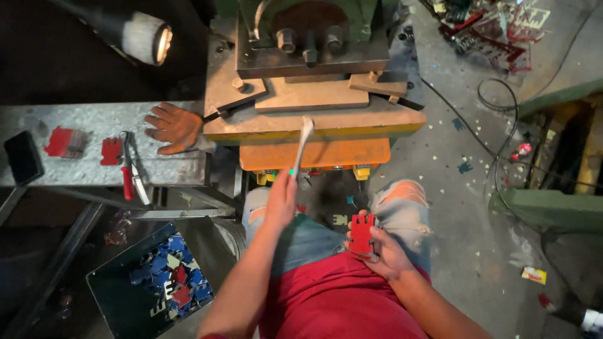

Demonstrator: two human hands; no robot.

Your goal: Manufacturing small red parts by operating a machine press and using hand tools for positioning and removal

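While left hand point(281, 196) clenches thin pale metal strip point(303, 141) over orange press bed point(314, 152), right hand point(380, 248) fingers curl around flat red notched stamped pieces point(362, 233).

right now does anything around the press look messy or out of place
Yes. Small coloured scraps litter the floor right of the press, and a black cable loops loose across it. An orange work glove lies discarded on the grey bench, fingers splayed.
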